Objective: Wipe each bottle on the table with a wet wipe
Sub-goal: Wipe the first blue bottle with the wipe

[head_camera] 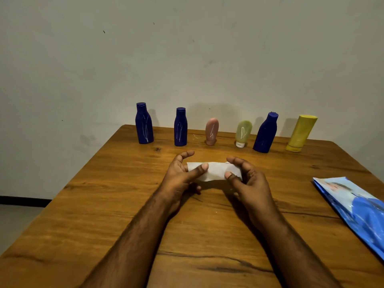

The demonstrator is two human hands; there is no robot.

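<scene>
Setting: wooden table [104, 204] pushed against a plain pale wall [187, 48].
Left hand [180, 177]: over table centre, thumb and fingers pinching the left end of the wet wipe [214, 171]; index finger raised and curled, off the wipe.
Right hand [247, 179]: thumb and fingers pinching the right end of the wipe, remaining fingers curled under.
Wipe: white, folded into a strip, stretched between both hands, just above the tabletop.
Bottles: row of six along the far edge, beyond the hands, none touched.
Row, left to right: tall blue bottle [144, 123], second blue bottle [180, 127], pink tube [212, 131] standing on its cap, green tube [243, 133] standing on its white cap, third blue bottle [266, 133], yellow tube [300, 133].
Marks: white scribbles visible on the first four.
Nearest to hands: pink and green tubes, directly behind the wipe.
Pack: blue wipes pack [357, 206] flat at the table's right edge, well apart from the right hand.
</scene>
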